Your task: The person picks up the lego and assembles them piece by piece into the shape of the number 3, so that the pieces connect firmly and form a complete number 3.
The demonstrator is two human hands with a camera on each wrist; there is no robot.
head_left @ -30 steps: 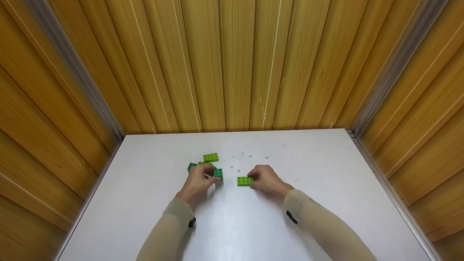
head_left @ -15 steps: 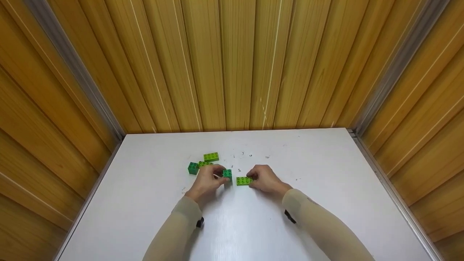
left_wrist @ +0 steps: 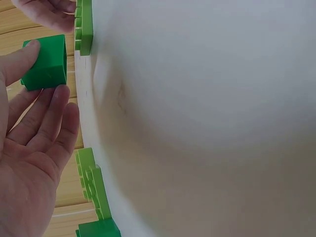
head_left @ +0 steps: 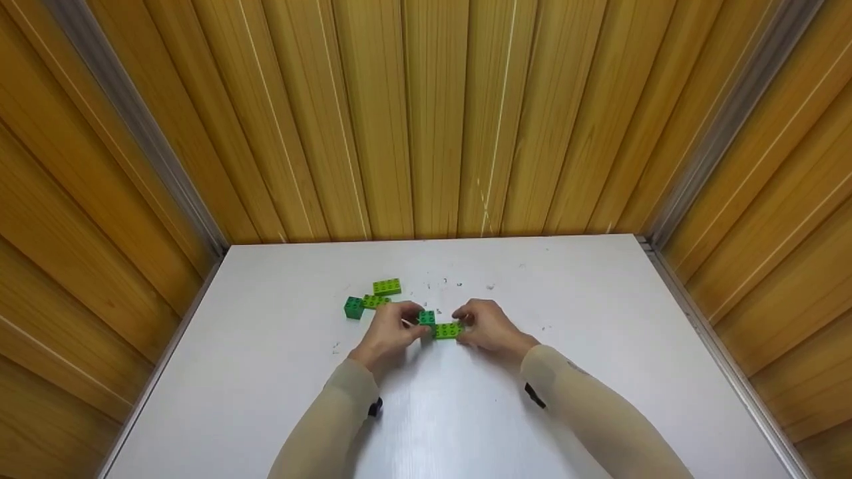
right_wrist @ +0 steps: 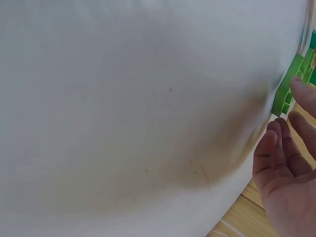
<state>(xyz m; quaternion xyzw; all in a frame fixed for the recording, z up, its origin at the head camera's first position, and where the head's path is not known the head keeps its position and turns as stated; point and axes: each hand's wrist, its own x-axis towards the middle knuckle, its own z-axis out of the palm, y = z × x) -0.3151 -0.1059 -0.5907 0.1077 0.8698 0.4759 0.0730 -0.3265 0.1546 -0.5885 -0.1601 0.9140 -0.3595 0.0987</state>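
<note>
Left hand (left_wrist: 32, 153): cut by its wrist view's left edge.
Held dark green brick (head_left: 426, 318): partly hidden by that hand.
Light green brick (head_left: 448, 330) next to it: cropped at the left wrist view's top; contact unclear.
Right hand (right_wrist: 289, 182): runs off its wrist view's right side.
Specks (head_left: 490, 287): too small to identify.

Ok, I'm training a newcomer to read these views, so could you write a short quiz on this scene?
1. What is the left hand pinching?
2. True or false: an unheld dark green plastic cube stands on the white tabletop.
3. How many light green rectangular plastic bricks show in the head view: A two, B three, C five?

Key:
1. A dark green cube-shaped plastic brick.
2. True.
3. B.
</note>
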